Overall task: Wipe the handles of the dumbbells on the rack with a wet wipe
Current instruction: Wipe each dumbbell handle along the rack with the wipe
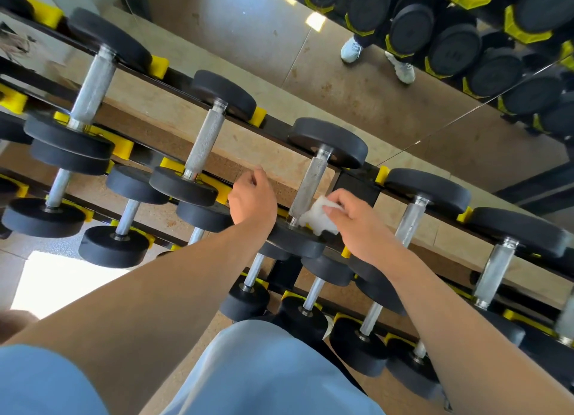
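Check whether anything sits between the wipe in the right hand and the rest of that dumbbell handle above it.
Nothing visible does. The right hand holds the wet wipe against the lower end of the knurled handle, and the handle runs bare up to the far weight head. The left hand hangs off to the side, clear of it.

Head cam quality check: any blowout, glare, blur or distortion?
Head view: the sunlit floor patch at lower left is blown out white; the wipe in the right hand is near-clipped, soft; wide-angle bends the rack rails; the mirror doubles the dumbbells; the handle stays sharp.
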Available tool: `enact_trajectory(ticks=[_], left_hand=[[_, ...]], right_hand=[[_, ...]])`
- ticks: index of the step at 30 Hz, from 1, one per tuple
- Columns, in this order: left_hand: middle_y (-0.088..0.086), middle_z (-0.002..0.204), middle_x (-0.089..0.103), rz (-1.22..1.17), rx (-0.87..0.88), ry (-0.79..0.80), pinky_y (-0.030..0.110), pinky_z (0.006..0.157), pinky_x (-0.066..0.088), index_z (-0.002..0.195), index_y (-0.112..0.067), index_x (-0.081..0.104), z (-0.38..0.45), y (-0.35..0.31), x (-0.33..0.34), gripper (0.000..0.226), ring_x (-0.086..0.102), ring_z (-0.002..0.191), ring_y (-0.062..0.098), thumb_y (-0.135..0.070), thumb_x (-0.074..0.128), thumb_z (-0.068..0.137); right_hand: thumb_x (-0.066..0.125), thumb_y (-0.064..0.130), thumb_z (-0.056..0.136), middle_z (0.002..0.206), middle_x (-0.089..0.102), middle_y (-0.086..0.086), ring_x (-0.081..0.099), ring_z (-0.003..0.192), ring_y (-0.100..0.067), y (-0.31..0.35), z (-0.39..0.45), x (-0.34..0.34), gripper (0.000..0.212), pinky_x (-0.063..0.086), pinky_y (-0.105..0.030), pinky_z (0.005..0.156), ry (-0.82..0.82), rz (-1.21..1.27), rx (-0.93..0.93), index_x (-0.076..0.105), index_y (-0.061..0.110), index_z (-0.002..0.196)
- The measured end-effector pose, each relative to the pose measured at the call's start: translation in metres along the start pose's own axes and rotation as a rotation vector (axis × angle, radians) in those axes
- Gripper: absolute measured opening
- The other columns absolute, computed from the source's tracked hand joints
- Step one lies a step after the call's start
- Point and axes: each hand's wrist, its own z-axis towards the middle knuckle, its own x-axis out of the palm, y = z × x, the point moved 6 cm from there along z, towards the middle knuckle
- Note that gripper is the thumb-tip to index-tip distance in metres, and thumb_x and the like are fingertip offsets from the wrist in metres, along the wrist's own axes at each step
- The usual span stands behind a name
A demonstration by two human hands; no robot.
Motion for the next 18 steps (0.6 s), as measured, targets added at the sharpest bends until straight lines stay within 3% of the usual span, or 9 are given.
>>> enact_trajectory(ticks=[2, 3, 7, 10, 14, 16, 18], left_hand=[[0.0, 0.061, 0.042, -0.003, 0.007, -0.007, 0.026, 0.051, 0.03, 0.067, -0.017, 0.044, 0.0, 0.001, 0.0, 0.044, 0.038, 0.054, 0.014, -0.039, 0.039, 0.105], [0.001, 0.061, 0.042, -0.001, 0.008, -0.008, 0.027, 0.051, 0.031, 0.068, -0.016, 0.045, 0.001, 0.001, 0.0, 0.044, 0.039, 0.054, 0.014, -0.039, 0.039, 0.105], [0.002, 0.063, 0.047, 0.007, 0.0, -0.001, 0.026, 0.052, 0.032, 0.07, -0.013, 0.05, 0.001, 0.002, 0.001, 0.043, 0.041, 0.055, 0.014, -0.038, 0.04, 0.104], [0.001, 0.063, 0.049, 0.004, 0.001, -0.007, 0.028, 0.053, 0.034, 0.07, -0.013, 0.051, 0.002, 0.003, 0.0, 0.043, 0.042, 0.056, 0.016, -0.039, 0.04, 0.102], [0.002, 0.064, 0.048, 0.001, -0.003, -0.004, 0.028, 0.053, 0.035, 0.072, -0.012, 0.053, 0.003, 0.005, 0.001, 0.042, 0.043, 0.056, 0.015, -0.038, 0.04, 0.102], [0.002, 0.063, 0.048, -0.001, -0.01, -0.004, 0.028, 0.052, 0.035, 0.071, -0.013, 0.052, 0.003, 0.005, 0.001, 0.043, 0.043, 0.056, 0.016, -0.039, 0.04, 0.103], [0.001, 0.063, 0.048, 0.0, -0.018, -0.003, 0.028, 0.051, 0.034, 0.071, -0.014, 0.051, 0.003, 0.004, 0.001, 0.043, 0.043, 0.055, 0.016, -0.04, 0.039, 0.103]], right_hand=[[0.041, 0.029, 0.108, 0.084, 0.054, 0.013, 0.051, 0.073, -0.003, -0.01, 0.003, -0.007, 0.011, 0.035, -0.014, 0.055, -0.159, -0.023, 0.09, 0.052, 0.025, 0.108], [0.04, 0.029, 0.108, 0.087, 0.054, 0.011, 0.052, 0.073, -0.002, -0.014, 0.005, -0.003, 0.012, 0.034, -0.015, 0.054, -0.154, -0.078, 0.133, 0.051, 0.025, 0.112], [0.04, 0.027, 0.108, 0.086, 0.061, 0.004, 0.059, 0.069, -0.007, -0.008, 0.011, 0.044, 0.012, 0.04, -0.023, 0.052, 0.077, -0.216, 0.12, 0.05, 0.026, 0.113], [0.038, 0.027, 0.107, 0.085, 0.062, -0.001, 0.06, 0.073, -0.015, 0.004, 0.009, 0.049, 0.008, 0.05, -0.036, 0.063, 0.074, -0.281, 0.038, 0.045, 0.028, 0.104], [0.041, 0.028, 0.107, 0.094, 0.063, -0.002, 0.061, 0.084, -0.017, 0.017, -0.003, 0.029, 0.009, 0.05, -0.042, 0.075, 0.113, -0.088, -0.04, 0.05, 0.026, 0.106], [0.042, 0.027, 0.107, 0.102, 0.065, 0.0, 0.062, 0.089, -0.013, 0.022, -0.002, 0.014, 0.013, 0.052, -0.038, 0.077, -0.034, -0.018, -0.047, 0.052, 0.027, 0.117], [0.045, 0.022, 0.106, 0.108, 0.065, 0.001, 0.06, 0.092, -0.009, 0.029, 0.003, -0.011, 0.022, 0.053, -0.029, 0.073, -0.353, 0.027, -0.098, 0.053, 0.025, 0.126]])
